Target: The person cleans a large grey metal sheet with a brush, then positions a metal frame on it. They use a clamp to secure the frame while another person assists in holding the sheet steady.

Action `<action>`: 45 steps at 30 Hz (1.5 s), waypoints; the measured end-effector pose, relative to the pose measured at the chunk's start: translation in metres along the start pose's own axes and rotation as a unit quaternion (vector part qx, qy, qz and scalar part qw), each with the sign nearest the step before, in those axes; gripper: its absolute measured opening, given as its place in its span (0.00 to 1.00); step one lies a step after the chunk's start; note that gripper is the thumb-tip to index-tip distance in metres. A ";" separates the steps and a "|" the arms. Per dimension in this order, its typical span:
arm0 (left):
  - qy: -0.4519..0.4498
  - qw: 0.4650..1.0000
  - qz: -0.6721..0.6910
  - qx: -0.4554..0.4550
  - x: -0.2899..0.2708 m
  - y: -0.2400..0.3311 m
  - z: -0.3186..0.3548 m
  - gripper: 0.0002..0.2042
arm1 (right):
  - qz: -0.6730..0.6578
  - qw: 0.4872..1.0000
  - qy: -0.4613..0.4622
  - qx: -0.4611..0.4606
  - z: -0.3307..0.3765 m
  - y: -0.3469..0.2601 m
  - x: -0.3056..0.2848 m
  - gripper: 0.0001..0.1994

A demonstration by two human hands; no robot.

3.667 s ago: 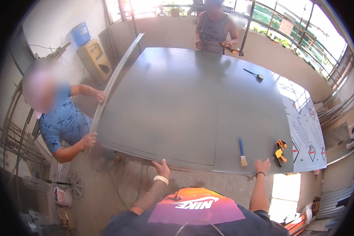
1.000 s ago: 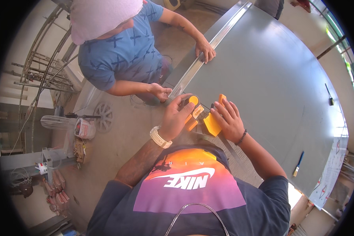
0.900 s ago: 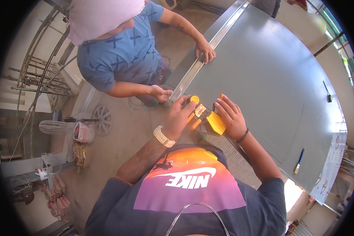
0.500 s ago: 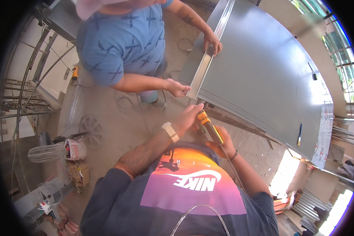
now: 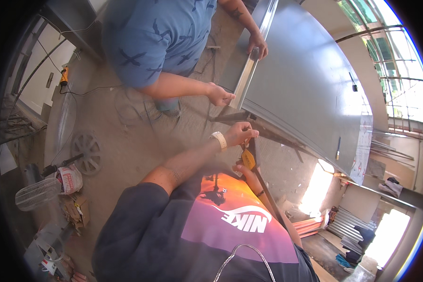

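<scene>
While standing at the near corner of the metal sheet (image 5: pixel 305 84), gripping a yellow tape measure (image 5: pixel 248 159) in the right hand (image 5: pixel 243 170), with fingers curled shut around its case, just below the sheet's edge. Pinching with the left hand (image 5: pixel 239 134) a little higher, with thumb and fingers closed at that same corner, apparently on the tape's end, though too small to tell for sure.

Judging by this, at an early stage of measuring: no tape drawn out along the sheet, no mark to be seen on the grey surface. Left to do, by the look of it: pulling the tape across and marking.

Just across the corner, steadying a folded metal strip (image 5: pixel 249 75) along the sheet's left edge with a co-worker's near hand (image 5: pixel 219 94), closed on the strip's end, and a co-worker's far hand (image 5: pixel 257 44), laid over it higher up.

Farther out on the sheet, lying loose and untouched: a thin brush (image 5: pixel 338 148) near the right edge, and a small dark tool (image 5: pixel 353 84) beyond.

As for containers, little to report: on the floor to the left, a white sack (image 5: pixel 69 178) beside a wheel (image 5: pixel 85 150), with contents hidden; below it a fan (image 5: pixel 37 192).
</scene>
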State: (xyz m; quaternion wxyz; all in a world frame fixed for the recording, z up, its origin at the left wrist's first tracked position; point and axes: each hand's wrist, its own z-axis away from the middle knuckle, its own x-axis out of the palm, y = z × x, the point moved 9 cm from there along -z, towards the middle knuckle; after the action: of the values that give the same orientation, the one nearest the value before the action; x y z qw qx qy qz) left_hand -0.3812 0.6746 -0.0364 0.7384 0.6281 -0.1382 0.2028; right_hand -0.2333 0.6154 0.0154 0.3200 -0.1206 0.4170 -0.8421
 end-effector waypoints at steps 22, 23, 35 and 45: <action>0.139 0.987 0.071 -0.022 -0.037 -0.051 -0.004 0.25 | -0.111 0.993 -0.041 0.024 -0.020 0.028 -0.023 0.16; 0.145 0.986 0.079 -0.037 -0.039 -0.055 -0.005 0.26 | -0.109 0.992 -0.053 0.019 -0.021 0.022 -0.023 0.15; 0.322 0.917 0.205 -0.115 -0.082 -0.132 -0.019 0.16 | 0.114 0.986 -0.089 0.085 -0.087 -0.002 -0.047 0.11; 0.279 0.920 0.207 -0.180 -0.095 -0.114 0.017 0.14 | 0.188 0.970 -0.125 0.094 -0.116 -0.016 -0.036 0.09</action>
State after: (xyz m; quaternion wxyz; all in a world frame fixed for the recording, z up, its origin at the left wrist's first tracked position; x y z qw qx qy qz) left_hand -0.4103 0.6316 -0.1767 0.7892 0.3596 -0.0876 0.4900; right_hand -0.2674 0.7177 -0.0417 0.5323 -0.1138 0.3079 -0.7803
